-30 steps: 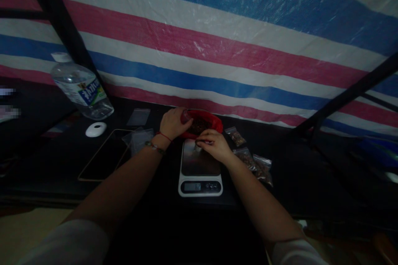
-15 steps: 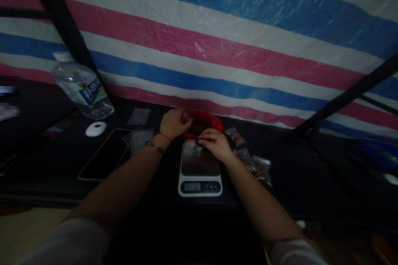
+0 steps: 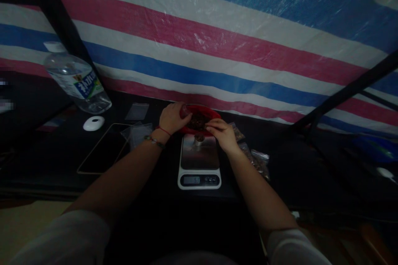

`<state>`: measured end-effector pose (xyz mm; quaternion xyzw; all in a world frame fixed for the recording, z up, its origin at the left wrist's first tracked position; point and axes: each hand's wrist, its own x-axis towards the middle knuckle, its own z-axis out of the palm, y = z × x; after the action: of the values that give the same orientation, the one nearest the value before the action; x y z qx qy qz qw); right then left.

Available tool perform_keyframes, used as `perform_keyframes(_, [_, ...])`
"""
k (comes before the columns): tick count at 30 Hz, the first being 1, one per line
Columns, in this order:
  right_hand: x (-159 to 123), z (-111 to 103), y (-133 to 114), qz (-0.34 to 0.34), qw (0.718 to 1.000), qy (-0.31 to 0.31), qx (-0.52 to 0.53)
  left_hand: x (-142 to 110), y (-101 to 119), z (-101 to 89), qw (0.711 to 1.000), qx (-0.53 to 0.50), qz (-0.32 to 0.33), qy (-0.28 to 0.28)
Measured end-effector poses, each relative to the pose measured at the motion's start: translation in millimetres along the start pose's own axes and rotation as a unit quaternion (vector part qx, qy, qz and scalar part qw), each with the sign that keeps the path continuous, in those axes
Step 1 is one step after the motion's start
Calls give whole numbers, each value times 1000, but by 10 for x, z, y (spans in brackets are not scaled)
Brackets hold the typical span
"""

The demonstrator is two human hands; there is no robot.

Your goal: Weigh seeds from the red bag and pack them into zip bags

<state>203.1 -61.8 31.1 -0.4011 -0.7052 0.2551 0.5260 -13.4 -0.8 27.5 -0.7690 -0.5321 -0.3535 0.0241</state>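
Observation:
My left hand (image 3: 174, 116) is closed on the left edge of an open red plastic bag (image 3: 214, 114), which holds dark brown dried bits (image 3: 197, 121). My right hand (image 3: 223, 132) is at the bag's right front edge, thumb and fingers pinched together; what is between them is too small to make out. Just in front of the bag lies a white kitchen scale (image 3: 199, 186) with a metal top and a lit display. On its far part stands a small metal cup (image 3: 198, 142), heaped with the brown bits. Neither hand touches the cup.
Filled zip bags (image 3: 260, 163) lie right of the scale, partly behind my right arm. On the left are flat clear zip bags (image 3: 139, 134), a dark phone-like slab (image 3: 104, 149), a white oval case (image 3: 93, 123) and a large water bottle (image 3: 79, 80). Striped sheeting (image 3: 199, 41) hangs behind.
My right hand has moved from the small cup, up and right to the bag's edge, uncovering the cup. My left hand stays on the bag. The view has shifted slightly.

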Motion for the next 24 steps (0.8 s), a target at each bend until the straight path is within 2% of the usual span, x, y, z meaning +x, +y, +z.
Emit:
perform_keyframes(6, [25, -35, 126, 24, 999, 20, 15, -3, 6, 2, 1000, -4, -2, 9])
perform_keyframes(15, [46, -56, 178, 40, 997, 55, 28, -7, 5, 21, 1000, -7, 2, 12])
perform_keyframes(20, [167, -9, 131, 37, 994, 59, -82, -3, 17, -4, 1000, -14, 2, 0])
perform_keyframes(24, [405, 95, 170, -12, 977, -6, -212, 0, 6, -7, 1000, -11, 6, 4])
